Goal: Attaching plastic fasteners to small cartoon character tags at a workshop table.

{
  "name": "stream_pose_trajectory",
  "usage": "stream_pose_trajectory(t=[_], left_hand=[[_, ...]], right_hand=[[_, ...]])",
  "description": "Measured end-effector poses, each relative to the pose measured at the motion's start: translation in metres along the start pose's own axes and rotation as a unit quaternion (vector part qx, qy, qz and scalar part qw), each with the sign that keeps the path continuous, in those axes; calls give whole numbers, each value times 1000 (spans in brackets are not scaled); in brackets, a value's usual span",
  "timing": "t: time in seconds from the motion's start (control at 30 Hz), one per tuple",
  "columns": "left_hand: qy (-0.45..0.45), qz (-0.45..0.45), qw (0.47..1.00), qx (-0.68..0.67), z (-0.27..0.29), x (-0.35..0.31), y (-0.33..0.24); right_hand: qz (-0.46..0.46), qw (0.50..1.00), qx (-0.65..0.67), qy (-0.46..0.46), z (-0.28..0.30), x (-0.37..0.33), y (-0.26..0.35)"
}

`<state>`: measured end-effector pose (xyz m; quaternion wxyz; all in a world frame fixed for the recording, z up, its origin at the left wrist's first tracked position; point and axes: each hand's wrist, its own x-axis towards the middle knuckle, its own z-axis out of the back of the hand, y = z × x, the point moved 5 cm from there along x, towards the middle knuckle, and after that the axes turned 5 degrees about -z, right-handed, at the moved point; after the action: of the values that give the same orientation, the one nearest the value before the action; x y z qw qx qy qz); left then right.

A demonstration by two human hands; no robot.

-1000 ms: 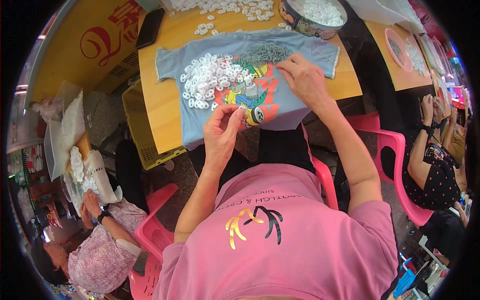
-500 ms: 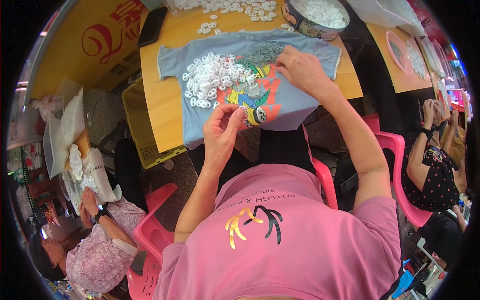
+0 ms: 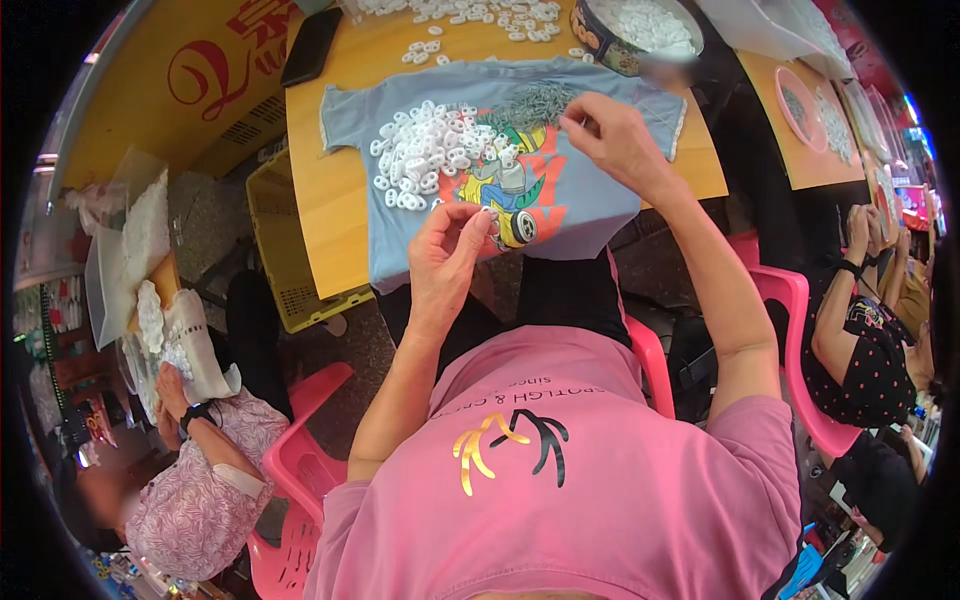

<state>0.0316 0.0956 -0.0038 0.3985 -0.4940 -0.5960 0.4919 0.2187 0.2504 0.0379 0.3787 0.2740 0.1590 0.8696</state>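
Observation:
A grey-blue T-shirt (image 3: pixel 400 240) with a cartoon print lies spread on the table. On its left part is a heap of small white oval plastic pieces (image 3: pixel 415 150) with two holes each. To the right of it lies a tangled pile of thin grey-green small parts (image 3: pixel 535 105), too fine to tell their kind. My left hand (image 3: pixel 447 250) is closed near the shirt's front edge, pinching one white plastic piece between thumb and forefinger. My right hand (image 3: pixel 618 145) is at the right edge of the grey pile, fingertips pinched together; whatever they hold is too small to make out.
A round patterned tin (image 3: pixel 590 45) full of white pieces stands at the back right of the wooden table (image 3: pixel 325 210). A black phone (image 3: pixel 311 47) lies at the back left, near scattered white pieces. A yellow crate (image 3: pixel 275 240) stands below. Other people sit on both sides.
My right hand has shifted slightly at the grey pile, its fingertips now at the pile's right edge. My left hand keeps its pinch in nearly the same place.

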Motion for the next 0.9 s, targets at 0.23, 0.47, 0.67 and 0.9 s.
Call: stream_pose_trajectory(t=[0.23, 0.47, 0.67, 0.9], left_hand=[[-3, 11, 999, -31, -9, 3, -8], [7, 30, 998, -60, -22, 6, -14], [9, 31, 998, -52, -26, 7, -17], [6, 50, 997, -51, -29, 7, -21]], right_hand=[[-350, 737, 574, 72, -27, -28, -4], [-358, 624, 688, 93, -35, -38, 23], [-333, 602, 719, 102, -27, -38, 35], [-325, 585, 735, 107, -26, -40, 38]])
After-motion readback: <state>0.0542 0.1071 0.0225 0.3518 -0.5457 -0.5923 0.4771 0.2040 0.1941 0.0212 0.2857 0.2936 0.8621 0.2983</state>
